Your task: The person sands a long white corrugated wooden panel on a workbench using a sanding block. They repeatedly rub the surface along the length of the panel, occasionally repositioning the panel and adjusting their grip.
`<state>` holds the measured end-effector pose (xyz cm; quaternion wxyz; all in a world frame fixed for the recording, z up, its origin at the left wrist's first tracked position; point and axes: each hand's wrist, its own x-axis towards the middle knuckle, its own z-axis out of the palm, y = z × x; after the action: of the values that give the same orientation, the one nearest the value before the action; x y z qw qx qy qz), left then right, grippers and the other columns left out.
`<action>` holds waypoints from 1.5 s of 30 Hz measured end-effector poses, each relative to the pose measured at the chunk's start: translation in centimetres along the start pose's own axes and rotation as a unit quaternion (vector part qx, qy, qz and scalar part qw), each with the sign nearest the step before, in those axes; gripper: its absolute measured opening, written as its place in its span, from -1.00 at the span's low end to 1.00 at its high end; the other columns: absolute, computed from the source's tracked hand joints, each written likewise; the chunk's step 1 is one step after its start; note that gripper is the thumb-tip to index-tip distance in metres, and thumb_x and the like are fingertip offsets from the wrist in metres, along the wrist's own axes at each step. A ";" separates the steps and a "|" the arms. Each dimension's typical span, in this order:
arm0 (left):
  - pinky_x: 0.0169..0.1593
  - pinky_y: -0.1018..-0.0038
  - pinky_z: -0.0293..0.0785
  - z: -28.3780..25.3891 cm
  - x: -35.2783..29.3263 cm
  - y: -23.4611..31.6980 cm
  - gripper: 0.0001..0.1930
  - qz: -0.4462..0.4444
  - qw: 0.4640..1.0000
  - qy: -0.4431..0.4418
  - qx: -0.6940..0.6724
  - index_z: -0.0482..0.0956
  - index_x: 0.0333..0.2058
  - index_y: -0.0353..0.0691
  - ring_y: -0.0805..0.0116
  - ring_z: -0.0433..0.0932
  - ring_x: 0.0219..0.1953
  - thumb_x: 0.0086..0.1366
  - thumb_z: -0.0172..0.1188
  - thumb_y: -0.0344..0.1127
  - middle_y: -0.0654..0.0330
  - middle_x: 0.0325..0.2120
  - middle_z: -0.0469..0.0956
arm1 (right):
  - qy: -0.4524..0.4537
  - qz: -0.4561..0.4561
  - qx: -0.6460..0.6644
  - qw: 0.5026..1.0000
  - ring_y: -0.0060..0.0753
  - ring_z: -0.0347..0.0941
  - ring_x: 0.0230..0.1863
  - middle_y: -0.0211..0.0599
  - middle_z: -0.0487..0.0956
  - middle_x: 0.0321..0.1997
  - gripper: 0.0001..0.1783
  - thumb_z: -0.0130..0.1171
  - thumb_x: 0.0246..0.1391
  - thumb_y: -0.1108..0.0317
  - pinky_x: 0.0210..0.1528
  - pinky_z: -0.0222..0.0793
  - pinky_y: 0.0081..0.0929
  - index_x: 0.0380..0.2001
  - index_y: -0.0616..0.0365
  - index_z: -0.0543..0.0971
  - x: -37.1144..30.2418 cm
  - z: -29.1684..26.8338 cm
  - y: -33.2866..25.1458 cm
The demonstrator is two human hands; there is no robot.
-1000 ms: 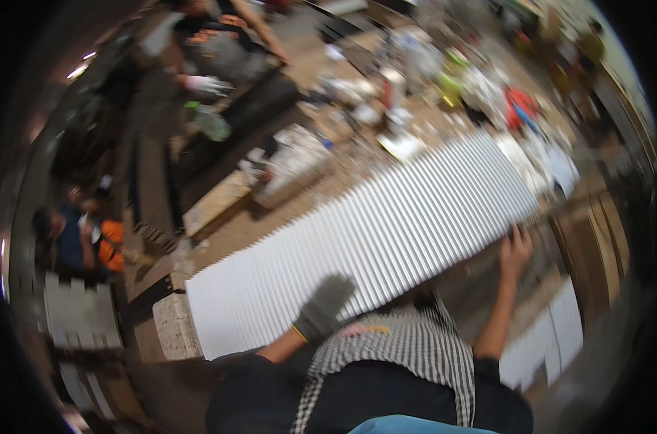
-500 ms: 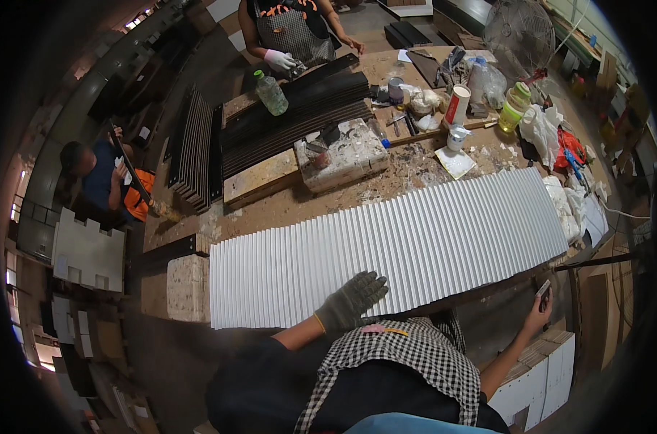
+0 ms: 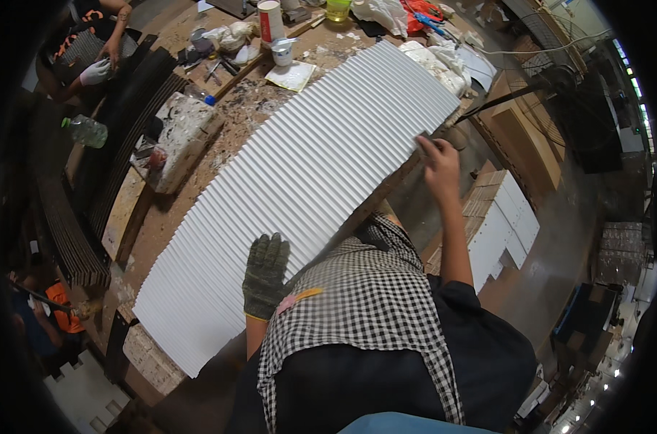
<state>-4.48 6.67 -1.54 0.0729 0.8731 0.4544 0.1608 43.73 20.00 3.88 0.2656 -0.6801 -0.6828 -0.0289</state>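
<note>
A long row of narrow white slats, packed side by side like a ridged panel, runs across the workbench from lower left to upper right. My left hand, in a dark grey-green glove, lies on the near edge of the slats with its fingers stretched out. Bare and bent at the fingers, my right hand is at the near edge towards the slats' right end. Its fingers are closed on a small flat tool, mostly hidden and blurred, so I cannot make out its kind.
A paint-stained white block and dark slats lie beyond the row. A paper cup, a small white pot and rags stand further back. White boards are stacked at right. A co-worker's gloved hand shows at upper left.
The view has turned, so the slats now slant up to the right. My right hand has come up from beside the bench to the slats' near edge. My left hand stays on the slats.
</note>
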 end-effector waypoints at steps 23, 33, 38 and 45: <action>0.46 -0.06 0.32 -1.2 0.5 1.4 -0.34 -0.059 0.998 0.008 0.024 0.53 0.28 -0.01 -0.06 0.34 0.41 0.26 0.38 0.10 0.13 0.39 0.37 | 0.004 -0.018 -0.031 0.999 0.03 0.49 -0.32 -0.13 0.52 -0.38 -0.59 0.38 -0.05 0.35 -0.17 0.41 -0.05 -0.06 -0.23 0.79 8.4 7.3 -4.3; 0.47 -0.02 0.31 -1.4 0.5 0.6 -0.26 -0.047 0.999 0.002 0.018 0.56 0.28 -0.01 -0.02 0.34 0.42 0.10 0.46 0.00 0.11 0.38 0.40 | 0.008 -0.098 -0.079 0.992 -0.01 0.41 -0.08 -0.11 0.55 -0.08 -0.54 0.40 -0.01 0.39 0.06 0.38 -0.15 0.01 -0.27 0.77 19.2 17.3 -6.2; 0.47 -0.03 0.29 -2.4 1.3 0.6 -0.25 -0.056 0.998 -0.009 -0.017 0.57 0.27 -0.03 -0.07 0.38 0.39 0.08 0.46 0.01 0.08 0.36 0.44 | -0.042 -0.107 -0.015 0.993 0.04 0.53 -0.10 -0.08 0.62 -0.06 -0.45 0.35 0.02 0.46 0.02 0.49 -0.13 0.11 -0.29 0.73 26.2 20.9 -6.1; 0.48 -0.03 0.28 -2.2 1.3 1.3 -0.35 -0.074 0.996 -0.027 -0.030 0.56 0.29 0.01 -0.01 0.36 0.41 0.17 0.36 -0.14 0.13 0.38 0.41 | -0.090 -0.055 0.075 0.992 -0.01 0.52 0.08 -0.18 0.62 0.08 -0.41 0.32 0.00 0.64 0.21 0.49 -0.14 0.04 -0.29 0.76 16.9 10.0 -1.5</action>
<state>-3.53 6.95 1.20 0.1229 0.8387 0.5104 0.1449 40.22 39.33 2.52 0.2511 -0.6198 -0.7403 0.0691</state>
